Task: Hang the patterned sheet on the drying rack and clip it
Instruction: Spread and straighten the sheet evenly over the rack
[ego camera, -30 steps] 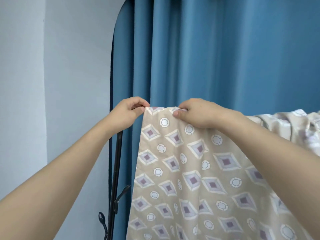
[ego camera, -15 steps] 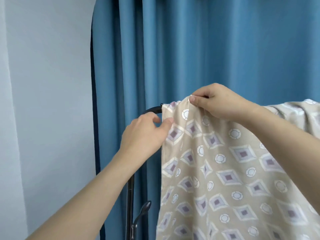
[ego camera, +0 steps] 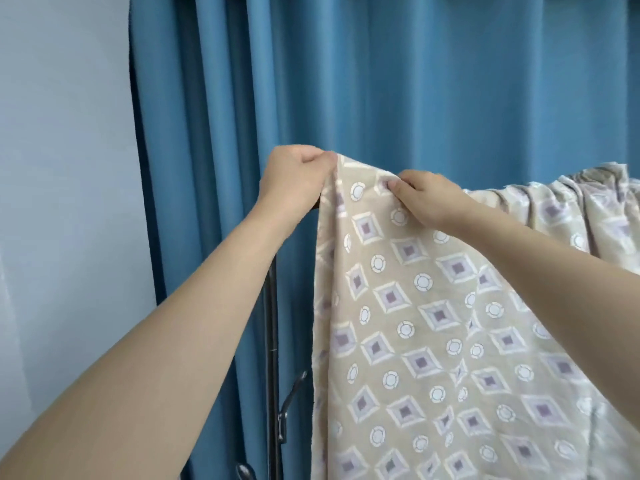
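The patterned sheet (ego camera: 433, 323) is beige with purple diamonds and white circles. It hangs down from the top bar of the black drying rack (ego camera: 272, 341), whose upright post stands left of the cloth; the bar itself is hidden under the fabric. My left hand (ego camera: 296, 178) pinches the sheet's top left corner and lifts it a little. My right hand (ego camera: 424, 199) grips the top edge a short way to the right, thumb pressed on the front face. Further right the sheet is bunched in folds (ego camera: 571, 209) along the bar. No clip is in view.
A blue curtain (ego camera: 415, 81) hangs right behind the rack. A pale wall (ego camera: 62, 168) fills the left side. Hooks (ego camera: 291, 400) stick out from the rack's post low down.
My left hand rose from the sheet's side edge to its top corner and closed on it. My right hand shifted right along the top edge. The bare curved end of the bar is now covered.
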`<state>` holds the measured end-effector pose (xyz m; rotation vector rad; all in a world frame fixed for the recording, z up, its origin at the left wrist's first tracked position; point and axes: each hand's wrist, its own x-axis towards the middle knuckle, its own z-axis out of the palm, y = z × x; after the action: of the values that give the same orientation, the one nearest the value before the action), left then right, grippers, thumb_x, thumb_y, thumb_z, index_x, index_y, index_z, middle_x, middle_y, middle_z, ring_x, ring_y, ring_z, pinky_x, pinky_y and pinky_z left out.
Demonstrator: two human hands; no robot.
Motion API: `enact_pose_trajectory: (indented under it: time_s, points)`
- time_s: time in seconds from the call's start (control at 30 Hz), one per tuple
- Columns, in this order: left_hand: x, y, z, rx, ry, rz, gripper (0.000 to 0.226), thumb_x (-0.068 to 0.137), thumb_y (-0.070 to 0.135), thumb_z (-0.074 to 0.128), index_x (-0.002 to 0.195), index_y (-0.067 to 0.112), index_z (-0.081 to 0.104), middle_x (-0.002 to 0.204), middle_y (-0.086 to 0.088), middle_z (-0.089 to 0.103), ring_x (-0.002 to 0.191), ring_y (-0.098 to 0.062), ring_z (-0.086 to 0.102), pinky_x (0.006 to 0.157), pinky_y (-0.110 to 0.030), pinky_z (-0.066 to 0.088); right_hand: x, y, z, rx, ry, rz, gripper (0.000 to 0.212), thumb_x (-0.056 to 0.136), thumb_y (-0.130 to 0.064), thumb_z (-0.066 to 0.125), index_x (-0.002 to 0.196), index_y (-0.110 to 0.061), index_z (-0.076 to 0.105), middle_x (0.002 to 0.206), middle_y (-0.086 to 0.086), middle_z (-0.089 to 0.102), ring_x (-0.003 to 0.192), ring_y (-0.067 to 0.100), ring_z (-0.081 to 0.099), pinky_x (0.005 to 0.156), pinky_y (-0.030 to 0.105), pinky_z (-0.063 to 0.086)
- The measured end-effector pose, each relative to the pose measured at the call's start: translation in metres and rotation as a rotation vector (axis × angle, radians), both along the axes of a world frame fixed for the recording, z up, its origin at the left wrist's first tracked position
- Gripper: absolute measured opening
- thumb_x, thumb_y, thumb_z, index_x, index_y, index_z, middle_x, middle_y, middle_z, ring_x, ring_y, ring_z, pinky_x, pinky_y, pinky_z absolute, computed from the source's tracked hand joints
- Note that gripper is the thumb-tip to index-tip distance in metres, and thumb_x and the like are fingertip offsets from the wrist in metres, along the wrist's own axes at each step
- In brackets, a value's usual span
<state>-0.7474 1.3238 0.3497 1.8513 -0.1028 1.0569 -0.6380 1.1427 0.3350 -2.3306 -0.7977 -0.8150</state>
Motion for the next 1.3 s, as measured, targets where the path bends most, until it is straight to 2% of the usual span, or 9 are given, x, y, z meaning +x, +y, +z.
enact_pose_trajectory:
  time_s: [0.13, 0.27, 0.43, 0.6, 0.77, 0.93, 1.1, 1.17, 1.3]
  points:
    - [0.000, 0.010, -0.002, 0.307, 0.274, -0.166, 0.017, 0.085, 0.021, 0.068, 0.095, 0.010, 0.074, 0.099, -0.009, 0.074, 0.091, -0.020, 0.070, 0.095, -0.034, 0.052, -0.001, -0.002, -0.006, 0.006, -0.019, 0.042, 0.049, 0.093, -0.063, 0.039, 0.105, -0.019, 0.054, 0.097, -0.003, 0.061, 0.092, 0.022, 0.053, 0.082, 0.037, 0.042]
    - [0.012, 0.012, -0.008, 0.441, 0.288, -0.051, 0.021, 0.086, 0.017, 0.052, 0.093, 0.008, 0.070, 0.079, -0.011, 0.060, 0.069, -0.021, 0.049, 0.065, -0.033, 0.041, -0.003, -0.004, -0.004, 0.009, -0.103, 0.214, 0.058, 0.080, -0.051, 0.070, 0.117, -0.016, 0.044, 0.113, -0.002, 0.044, 0.101, 0.016, 0.040, 0.086, 0.027, 0.034]
    - [0.019, 0.018, -0.009, 0.194, 0.099, 0.007, 0.035, 0.080, 0.029, 0.044, 0.091, 0.000, 0.059, 0.077, -0.001, 0.050, 0.065, -0.015, 0.042, 0.062, -0.030, 0.034, -0.004, -0.003, 0.001, 0.069, -0.093, 0.124, 0.021, 0.097, -0.031, 0.053, 0.095, -0.011, 0.059, 0.094, 0.001, 0.057, 0.090, 0.022, 0.054, 0.073, 0.029, 0.036]
    - [0.009, 0.025, -0.017, 0.288, 0.219, -0.012, 0.035, 0.092, 0.034, 0.057, 0.062, 0.018, 0.053, 0.056, 0.013, 0.038, 0.054, -0.011, 0.035, 0.057, -0.025, 0.029, 0.000, 0.009, 0.000, 0.089, -0.248, -0.109, 0.021, 0.097, -0.027, 0.046, 0.098, -0.021, 0.066, 0.097, -0.002, 0.055, 0.102, 0.025, 0.052, 0.090, 0.038, 0.036]
    - [0.003, 0.026, -0.041, 0.477, -0.046, 0.221, 0.023, 0.091, 0.034, 0.055, 0.080, 0.016, 0.066, 0.110, 0.019, 0.052, 0.106, -0.010, 0.048, 0.095, -0.030, 0.038, -0.019, 0.032, -0.001, 0.023, -0.127, 0.054, 0.039, 0.100, -0.052, 0.029, 0.093, -0.022, 0.054, 0.089, -0.005, 0.060, 0.086, 0.022, 0.052, 0.088, 0.039, 0.037]
    - [-0.006, 0.043, -0.046, 0.043, -0.043, -0.154, 0.021, 0.085, 0.023, 0.072, 0.086, 0.003, 0.072, 0.106, 0.007, 0.072, 0.100, -0.008, 0.067, 0.098, -0.033, 0.049, -0.013, 0.041, -0.006, -0.061, -0.189, 0.029, 0.047, 0.103, -0.046, 0.028, 0.071, -0.016, 0.044, 0.069, -0.004, 0.052, 0.078, 0.027, 0.051, 0.071, 0.032, 0.027]
    - [-0.003, 0.047, -0.027, 0.104, 0.231, -0.226, 0.031, 0.091, 0.030, 0.067, 0.118, 0.022, 0.056, 0.107, 0.005, 0.071, 0.099, -0.015, 0.067, 0.085, -0.034, 0.052, -0.015, 0.043, -0.001, -0.035, -0.131, 0.068, 0.047, 0.101, -0.049, 0.030, 0.075, -0.014, 0.049, 0.074, -0.001, 0.059, 0.078, 0.023, 0.054, 0.067, 0.034, 0.036]
    - [0.001, 0.044, -0.021, 0.201, 0.205, -0.133, 0.015, 0.095, 0.028, 0.060, 0.106, 0.020, 0.067, 0.097, 0.004, 0.072, 0.089, -0.012, 0.066, 0.084, -0.034, 0.052, -0.017, 0.041, -0.002, -0.036, -0.139, 0.077, 0.047, 0.101, -0.049, 0.029, 0.073, -0.015, 0.047, 0.075, 0.000, 0.060, 0.078, 0.024, 0.054, 0.069, 0.035, 0.039]
    - [0.005, 0.033, -0.018, 0.292, 0.148, 0.216, 0.028, 0.099, 0.030, 0.049, 0.085, 0.007, 0.058, 0.074, 0.003, 0.058, 0.066, -0.016, 0.049, 0.059, -0.026, 0.040, -0.009, 0.023, -0.005, 0.080, -0.236, 0.047, 0.047, 0.103, -0.042, 0.027, 0.085, -0.010, 0.056, 0.081, 0.005, 0.062, 0.084, 0.029, 0.054, 0.080, 0.040, 0.042]
